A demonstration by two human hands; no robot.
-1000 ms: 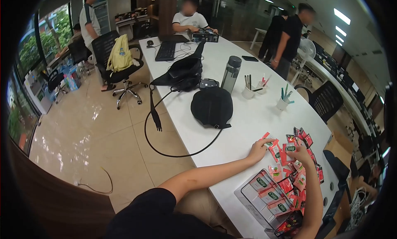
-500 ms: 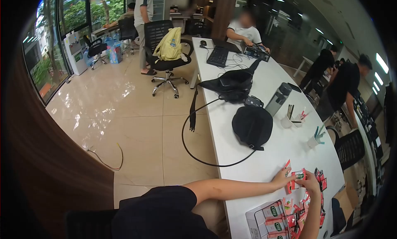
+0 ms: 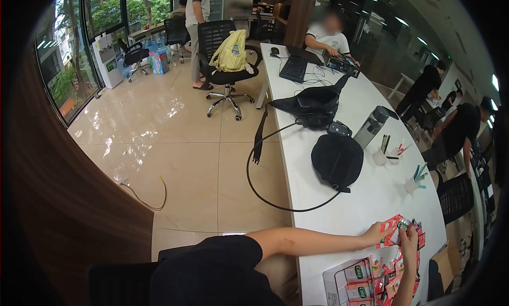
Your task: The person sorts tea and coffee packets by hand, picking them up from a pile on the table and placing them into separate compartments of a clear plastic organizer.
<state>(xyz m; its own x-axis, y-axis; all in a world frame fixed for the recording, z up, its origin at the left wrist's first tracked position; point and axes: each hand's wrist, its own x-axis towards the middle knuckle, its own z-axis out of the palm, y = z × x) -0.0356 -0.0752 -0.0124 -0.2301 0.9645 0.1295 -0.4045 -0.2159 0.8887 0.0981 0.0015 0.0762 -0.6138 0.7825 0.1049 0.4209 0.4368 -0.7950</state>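
Pinching one red, green-labelled sachet (image 3: 403, 225), the fingers of the right hand (image 3: 409, 241) were curled shut on it, while the left hand (image 3: 379, 233) lay with fingers stretched open on the edge of the loose pile of sachets (image 3: 391, 220) at the near end of the white table (image 3: 371, 200). Compared with a second earlier, hands and pile sat lower and farther right in the view, with the two hands closer together. Just beside them, the clear rack (image 3: 334, 279) held more such sachets in its compartments.
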